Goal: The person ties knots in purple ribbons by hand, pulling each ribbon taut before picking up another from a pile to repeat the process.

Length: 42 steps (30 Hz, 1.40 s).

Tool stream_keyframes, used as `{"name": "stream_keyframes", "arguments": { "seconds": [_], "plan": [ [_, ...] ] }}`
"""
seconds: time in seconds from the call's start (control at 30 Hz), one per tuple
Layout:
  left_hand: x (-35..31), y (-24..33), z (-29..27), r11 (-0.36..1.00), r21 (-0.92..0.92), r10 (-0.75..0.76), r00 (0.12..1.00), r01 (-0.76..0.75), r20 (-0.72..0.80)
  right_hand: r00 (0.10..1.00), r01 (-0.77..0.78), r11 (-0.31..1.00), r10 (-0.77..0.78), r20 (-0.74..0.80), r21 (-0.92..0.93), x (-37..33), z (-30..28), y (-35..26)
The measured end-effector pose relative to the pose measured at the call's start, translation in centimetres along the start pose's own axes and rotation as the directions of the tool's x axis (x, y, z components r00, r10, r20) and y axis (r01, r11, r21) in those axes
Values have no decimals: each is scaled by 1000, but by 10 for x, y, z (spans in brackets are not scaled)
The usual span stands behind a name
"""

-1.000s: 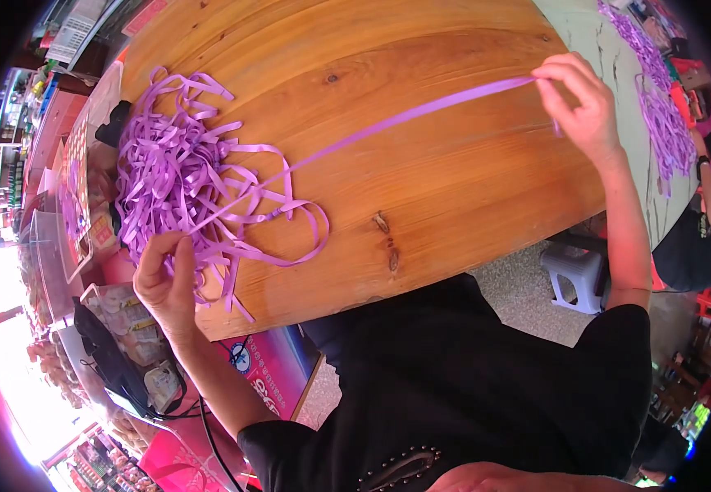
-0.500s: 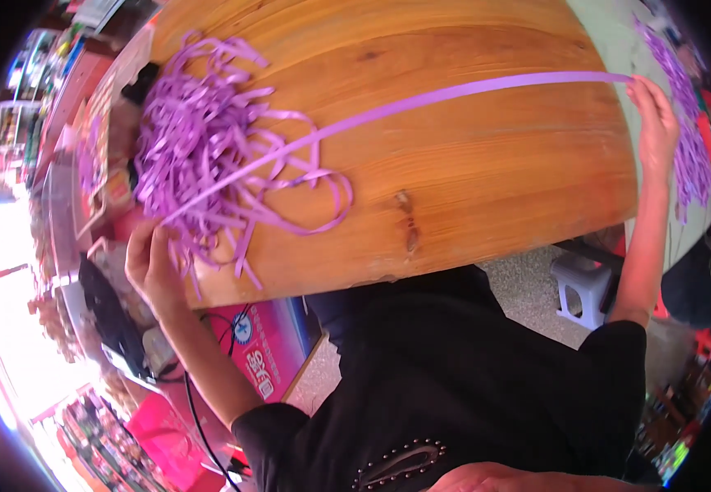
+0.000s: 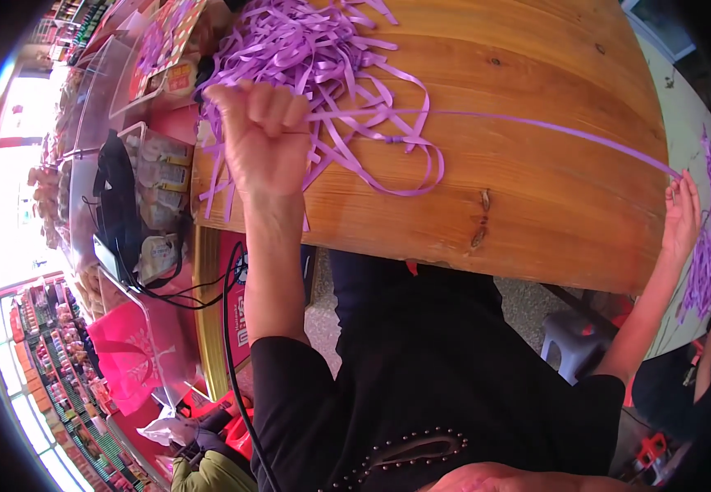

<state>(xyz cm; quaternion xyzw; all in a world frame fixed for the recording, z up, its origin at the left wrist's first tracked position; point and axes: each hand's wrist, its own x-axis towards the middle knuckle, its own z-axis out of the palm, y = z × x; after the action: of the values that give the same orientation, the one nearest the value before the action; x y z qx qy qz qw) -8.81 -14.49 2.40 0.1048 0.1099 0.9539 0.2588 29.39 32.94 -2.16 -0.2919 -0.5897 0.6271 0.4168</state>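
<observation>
A purple ribbon (image 3: 528, 122) stretches across the wooden table (image 3: 569, 197) between my two hands. My left hand (image 3: 269, 135) is raised before a large tangled heap of purple ribbons (image 3: 298, 41), its fingers curled closed around one end of the strip. At the table's right edge, my right hand (image 3: 682, 217) pinches the other end between its fingertips. The strip looks nearly straight and narrow, turned edge-on in places. Several loose loops spill from the heap toward the middle of the table, and my left hand hides part of them.
On a pale table (image 3: 659, 336) to the right lie more purple ribbons (image 3: 708, 221), beside another person's arm (image 3: 706, 361). A grey stool (image 3: 573, 344) stands below. To my left are a black bag (image 3: 118, 197), a hanging cable (image 3: 228, 344) and a pink bag (image 3: 136, 353).
My left hand has risen and moved right, closing into a fist on the ribbon. My right hand has come lower and nearer. The whole view has shifted, with the heap now farther up.
</observation>
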Motion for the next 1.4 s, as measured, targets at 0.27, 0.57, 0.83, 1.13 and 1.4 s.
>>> {"name": "stream_keyframes", "arguments": {
  "seconds": [0.27,0.57,0.83,1.13,1.4],
  "plan": [
    [-26,-54,24,808,576,-82,991,127,-104,928,319,723,-368,49,-612,-43,121,-34],
    [-51,-79,39,695,708,-173,985,126,-6,694,504,851,-297,656,-147,-93,248,-42],
    [-58,-92,31,598,792,-298,952,124,75,560,331,940,-267,784,84,-117,294,-50],
    [-61,-103,24,699,648,-423,906,301,35,363,715,689,-509,780,118,-102,300,-41],
    [-56,-108,19,683,613,-499,866,396,-4,517,578,816,-358,777,-9,-110,298,-37]
  ]
}}
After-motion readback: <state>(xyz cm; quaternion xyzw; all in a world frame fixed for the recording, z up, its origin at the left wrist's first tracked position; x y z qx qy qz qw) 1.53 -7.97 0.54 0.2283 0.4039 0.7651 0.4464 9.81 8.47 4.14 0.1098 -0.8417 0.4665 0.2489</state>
